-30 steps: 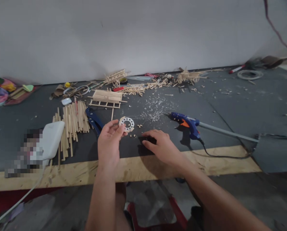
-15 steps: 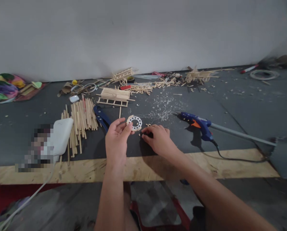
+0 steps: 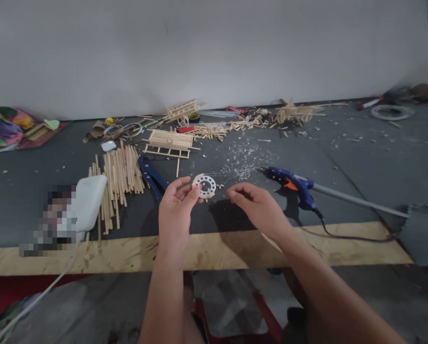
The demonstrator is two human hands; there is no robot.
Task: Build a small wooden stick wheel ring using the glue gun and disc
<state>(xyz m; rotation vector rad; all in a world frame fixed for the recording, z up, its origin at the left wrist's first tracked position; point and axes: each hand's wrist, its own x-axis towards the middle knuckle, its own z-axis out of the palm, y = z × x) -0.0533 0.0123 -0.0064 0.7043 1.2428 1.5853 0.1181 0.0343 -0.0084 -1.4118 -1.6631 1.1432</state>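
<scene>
The ring (image 3: 207,186), white, punched with small holes, tan along its upper left edge, was up off the mat (image 3: 343,157) and facing the camera near the middle of the work space. The left hand (image 3: 176,210) had it: thumb and forefinger clamped on the ring's near left rim, the other fingers curled below. The right hand (image 3: 258,205) hovered just beside the ring on its right, not touching it, knuckles up, thumb and forefinger tips drawn close together. Whether they pinched some tiny piece, I could not tell.

A few wood bits (image 3: 219,186) lay on the mat just by the ring, and behind them was a scatter of pale shavings (image 3: 242,160). To the right a blue gun (image 3: 290,183) with an orange trigger lay on the mat, nozzle pointing left at the shavings, its black cord (image 3: 343,235) trailing over the bare board (image 3: 217,251) along the near edge.

On the other side, a blue cutter (image 3: 152,176) lay just beyond the left hand, then a loose heap of sticks (image 3: 118,177), and a white box (image 3: 90,200) touching their near ends. Further back lay a ladder-like frame (image 3: 170,142), flat on the mat. Along the wall (image 3: 214,48) were more offcuts and a small cart (image 3: 292,112) — bright cloth (image 3: 5,126) at far left, a white coil (image 3: 393,112) at far right.
</scene>
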